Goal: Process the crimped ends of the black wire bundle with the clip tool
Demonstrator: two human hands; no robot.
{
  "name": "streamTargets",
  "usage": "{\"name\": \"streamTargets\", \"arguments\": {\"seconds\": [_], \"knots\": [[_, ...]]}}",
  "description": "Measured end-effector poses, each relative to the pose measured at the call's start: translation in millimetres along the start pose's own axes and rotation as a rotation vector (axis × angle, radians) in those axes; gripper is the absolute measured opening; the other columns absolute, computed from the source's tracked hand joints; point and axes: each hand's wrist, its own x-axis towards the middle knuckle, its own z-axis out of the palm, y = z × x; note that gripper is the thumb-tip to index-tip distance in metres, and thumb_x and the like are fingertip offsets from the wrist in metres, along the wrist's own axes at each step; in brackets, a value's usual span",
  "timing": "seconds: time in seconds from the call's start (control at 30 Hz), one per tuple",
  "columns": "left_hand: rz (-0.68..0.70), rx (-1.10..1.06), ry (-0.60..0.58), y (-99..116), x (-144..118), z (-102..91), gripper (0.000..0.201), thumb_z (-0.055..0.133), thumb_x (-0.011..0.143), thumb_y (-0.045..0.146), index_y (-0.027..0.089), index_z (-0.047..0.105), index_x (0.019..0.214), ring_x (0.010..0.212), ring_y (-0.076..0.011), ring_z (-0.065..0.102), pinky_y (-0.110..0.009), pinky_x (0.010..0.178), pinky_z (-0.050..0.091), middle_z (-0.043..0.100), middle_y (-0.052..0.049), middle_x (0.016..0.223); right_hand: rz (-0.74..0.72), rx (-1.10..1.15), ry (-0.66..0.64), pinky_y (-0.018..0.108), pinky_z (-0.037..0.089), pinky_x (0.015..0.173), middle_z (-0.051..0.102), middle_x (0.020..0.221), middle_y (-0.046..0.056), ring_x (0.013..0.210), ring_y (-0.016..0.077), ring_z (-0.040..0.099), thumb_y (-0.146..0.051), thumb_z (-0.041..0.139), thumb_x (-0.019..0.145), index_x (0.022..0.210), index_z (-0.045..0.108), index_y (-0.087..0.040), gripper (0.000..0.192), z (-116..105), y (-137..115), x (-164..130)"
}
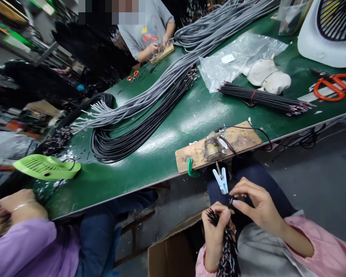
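My left hand (pixel 216 231) grips a bundle of black cables (pixel 227 250) with red and white stripped ends, held upright in my lap. My right hand (pixel 259 207) pinches the tip of one cable at the top of the bundle, just below a light blue clip (pixel 222 180). The clip hangs from a wooden board (pixel 242 140) fixed at the edge of the green table (pixel 167 127); a metal fixture (pixel 212 149) sits on the board with a black wire leading off.
Long grey and black cable bundles (pixel 150 100) lie across the table. A tied bundle of short black cables (pixel 265 99), orange scissors (pixel 331 86), a plastic bag, cloth gloves and a white fan are at right. Other people work at left and far end. A cardboard box (pixel 173 254) stands below.
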Motion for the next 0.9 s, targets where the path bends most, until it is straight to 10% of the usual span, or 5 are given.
{"name": "streamTargets", "arguments": {"seconds": [0.33,0.6,0.9], "knots": [[0.116,0.275,0.037,13,5,1.6,0.021,0.072,0.068,0.029,0.012,0.067,0.056,0.044,-0.0077,0.048,-0.020,0.046,0.039,0.052,0.001,0.051,-0.055,-0.034,-0.053,0.031,0.038,0.072,0.057,0.069,0.002,0.070,0.0149,0.050,-0.015,0.062,0.080,0.071,0.063,-0.016,0.010,3,-2,2],[0.172,0.195,-0.075,12,12,-3.2,0.009,0.073,0.067,0.025,0.016,0.071,0.064,0.037,-0.0070,0.049,-0.019,0.039,0.037,0.059,0.000,0.056,0.510,0.940,-0.164,0.022,0.032,0.051,0.047,0.058,-0.002,0.051,0.0082,0.042,-0.034,0.072,0.072,0.068,0.061,-0.013,0.024,26,25,3],[0.391,0.423,-0.054,40,21,-10.3,0.010,0.071,0.067,0.012,0.021,0.074,0.071,0.051,-0.0107,0.057,-0.021,0.051,0.044,0.065,0.000,0.062,0.452,1.006,-0.219,0.022,0.038,0.057,0.062,0.081,0.008,0.066,0.0110,0.052,-0.043,0.066,0.078,0.090,0.069,-0.010,0.035,28,18,51]]}}
